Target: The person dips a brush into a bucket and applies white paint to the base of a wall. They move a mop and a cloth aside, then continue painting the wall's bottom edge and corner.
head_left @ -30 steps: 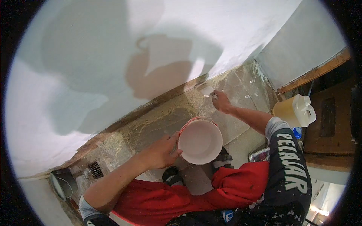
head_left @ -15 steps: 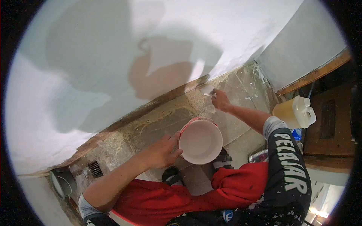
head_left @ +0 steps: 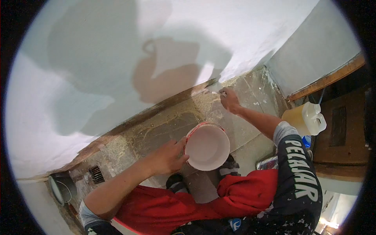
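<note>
My left hand [head_left: 172, 156] grips the side of a white bucket [head_left: 207, 148] with red markings on its outside. The bucket is held upright above the floor between my feet, and its pale inside shows. Stretched out toward the foot of the wall, my right hand [head_left: 229, 98] is closed on a flat, pale-bladed tool that looks like a putty knife [head_left: 214, 87]. Its blade is right at the wall's lower edge; the handle is mostly hidden in my fingers. The white wall [head_left: 243, 35] has a bare brownish strip [head_left: 145, 113] along its bottom.
A jug of yellowish liquid [head_left: 303, 116] stands at the right by a brown wooden cabinet [head_left: 337, 129]. At the lower left, a grey bucket [head_left: 62, 188] lies near a floor drain grate [head_left: 96, 174]. Dusty residue marks the tiled floor [head_left: 164, 131].
My right hand has moved slightly up with the tool, bringing the blade to the wall's foot. My left hand and the bucket stay nearly in place.
</note>
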Available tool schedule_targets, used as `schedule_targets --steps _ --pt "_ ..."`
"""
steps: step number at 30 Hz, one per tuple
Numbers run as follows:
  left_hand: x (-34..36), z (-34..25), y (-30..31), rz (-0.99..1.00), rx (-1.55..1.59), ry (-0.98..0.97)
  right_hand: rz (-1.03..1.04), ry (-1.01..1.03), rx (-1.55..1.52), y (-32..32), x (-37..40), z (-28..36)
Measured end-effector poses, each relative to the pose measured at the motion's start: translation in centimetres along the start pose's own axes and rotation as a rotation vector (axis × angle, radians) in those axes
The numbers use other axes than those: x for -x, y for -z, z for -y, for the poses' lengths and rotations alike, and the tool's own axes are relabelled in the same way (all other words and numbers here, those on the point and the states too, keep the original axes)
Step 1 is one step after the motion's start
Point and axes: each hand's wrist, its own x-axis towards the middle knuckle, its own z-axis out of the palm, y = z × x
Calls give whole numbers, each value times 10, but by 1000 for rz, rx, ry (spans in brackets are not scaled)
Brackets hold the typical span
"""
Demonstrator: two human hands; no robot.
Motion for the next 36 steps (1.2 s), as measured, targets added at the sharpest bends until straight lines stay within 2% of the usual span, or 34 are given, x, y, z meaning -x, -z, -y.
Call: schedule_targets --steps 4,6,8,11,14,15,17,19,21,23,29,32,36 --pt "5 -2 3 -11 27 6 -90 122 -27 31 26 13" --pt "9 1 4 -28 25 -8 267 -103 -29 79 27 40" --pt "10 5 1 -31 43 -20 395 -124 -189 131 31 83" --pt "6 13 -4 1 40 32 586 24 -108 200 37 144" --pt "6 10 -2 -33 29 30 840 207 -156 226 55 178" --pt "6 6 2 5 -4 72 848 203 -157 223 62 186" --pt "5 5 2 41 -38 117 1127 364 161 207 79 207" --pt "5 8 -2 12 -66 90 1201 565 232 170 96 192" --pt "6 10 -5 11 -48 87 1193 659 621 105 125 176" --pt "6 7 -5 9 -39 74 1186 767 701 57 137 143" --pt "8 6 -5 28 -71 78 1035 805 693 4 144 114" --pt "9 8 -6 -33 -48 29 1114 713 732 -5 141 110" --pt "9 6 -4 5 -54 45 1094 738 731 1 146 106"
